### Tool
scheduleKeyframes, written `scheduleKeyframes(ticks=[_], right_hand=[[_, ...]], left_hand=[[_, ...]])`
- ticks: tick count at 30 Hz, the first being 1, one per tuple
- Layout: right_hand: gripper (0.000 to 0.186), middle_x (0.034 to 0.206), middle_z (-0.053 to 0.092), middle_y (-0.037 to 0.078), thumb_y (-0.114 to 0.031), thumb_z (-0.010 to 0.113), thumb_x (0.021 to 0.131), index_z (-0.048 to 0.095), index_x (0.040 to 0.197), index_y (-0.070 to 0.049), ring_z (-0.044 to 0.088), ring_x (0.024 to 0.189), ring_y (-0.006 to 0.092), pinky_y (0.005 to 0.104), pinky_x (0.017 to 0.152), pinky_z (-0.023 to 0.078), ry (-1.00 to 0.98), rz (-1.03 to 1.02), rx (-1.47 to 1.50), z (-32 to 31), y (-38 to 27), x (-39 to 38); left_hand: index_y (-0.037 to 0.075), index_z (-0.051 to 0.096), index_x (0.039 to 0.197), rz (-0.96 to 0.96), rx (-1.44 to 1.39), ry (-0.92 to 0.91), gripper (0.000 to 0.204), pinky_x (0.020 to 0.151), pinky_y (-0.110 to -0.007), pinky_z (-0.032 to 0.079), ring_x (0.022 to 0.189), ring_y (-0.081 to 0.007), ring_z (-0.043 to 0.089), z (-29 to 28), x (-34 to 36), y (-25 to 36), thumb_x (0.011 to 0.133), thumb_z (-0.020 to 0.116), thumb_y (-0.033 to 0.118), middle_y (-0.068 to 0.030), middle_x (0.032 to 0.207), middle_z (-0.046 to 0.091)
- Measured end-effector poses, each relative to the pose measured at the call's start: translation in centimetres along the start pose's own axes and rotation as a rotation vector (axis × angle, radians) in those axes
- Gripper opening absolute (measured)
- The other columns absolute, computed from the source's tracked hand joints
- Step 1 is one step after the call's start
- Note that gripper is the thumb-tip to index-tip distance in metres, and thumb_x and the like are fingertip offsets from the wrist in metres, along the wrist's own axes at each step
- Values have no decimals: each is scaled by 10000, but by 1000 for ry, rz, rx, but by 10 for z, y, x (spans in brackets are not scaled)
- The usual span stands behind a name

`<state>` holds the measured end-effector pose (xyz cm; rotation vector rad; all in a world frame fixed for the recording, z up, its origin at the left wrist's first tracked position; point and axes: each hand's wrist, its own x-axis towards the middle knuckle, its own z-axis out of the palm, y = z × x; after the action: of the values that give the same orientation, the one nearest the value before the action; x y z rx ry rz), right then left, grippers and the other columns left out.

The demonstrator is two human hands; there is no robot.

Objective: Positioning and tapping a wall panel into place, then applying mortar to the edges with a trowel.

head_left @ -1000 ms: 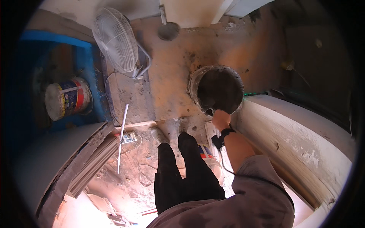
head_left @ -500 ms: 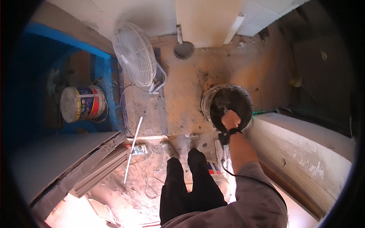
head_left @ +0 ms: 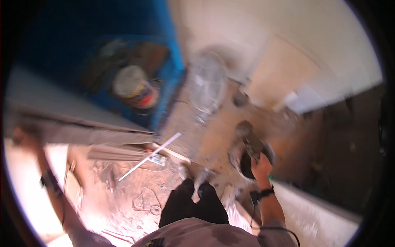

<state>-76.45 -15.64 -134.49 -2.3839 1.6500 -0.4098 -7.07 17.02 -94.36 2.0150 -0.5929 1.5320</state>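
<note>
My right hand (head_left: 261, 166) is closed round the handle of a trowel (head_left: 251, 139) coated in grey mortar. The trowel is raised over the rim of a round bucket (head_left: 269, 151), whose inside looks dark. Out at the far left, my left hand (head_left: 27, 139) lies by the edge of a grey ledge (head_left: 78, 131). Motion smears its fingers, so I cannot tell whether they grip anything.
A pedestal-less fan (head_left: 207, 84) stands near the back wall beside a round dark tool (head_left: 240, 99). A paint bucket (head_left: 133, 88) sits in the blue recess. A white strip (head_left: 150, 156), a power strip (head_left: 158, 159) and a loose cable (head_left: 144, 202) lie on the floor.
My right hand has come up out of the bucket, bringing the trowel into sight. My left arm has entered at the left. The whole view has turned toward the left.
</note>
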Motion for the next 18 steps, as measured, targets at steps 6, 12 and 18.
scheduleKeyframes(ticks=[6, 12, 18], right_hand=[[468, 825, 679, 192, -352, 828, 724, 632, 982, -15, 672, 747, 386, 445, 618, 520, 15, -505, 342, -128, -197, 77], [381, 838, 657, 140, -287, 801, 756, 635, 980, -28, 626, 657, 346, 404, 556, 482, 174, -1281, 526, -243, -414, 108], [312, 786, 644, 155, -248, 737, 813, 627, 994, -20, 631, 660, 345, 391, 599, 490, 186, -1451, 773, -298, -534, 141]], left_hand=[[-88, 260, 1453, -160, -240, -27, 746, 1115, -466, 300, 1322, -419, 389, 22, -36, 75, 928, 653, 269, -323, 1419, 379], [6, 357, 1442, -261, -468, -224, 633, 951, -405, 469, 1229, -292, 534, -60, -34, 45, 917, 667, 178, -195, 1353, 519], [-9, 463, 1359, -746, -591, -415, 533, 849, -346, 521, 1083, -232, 623, -112, -122, 36, 901, 667, 167, -173, 1221, 618]])
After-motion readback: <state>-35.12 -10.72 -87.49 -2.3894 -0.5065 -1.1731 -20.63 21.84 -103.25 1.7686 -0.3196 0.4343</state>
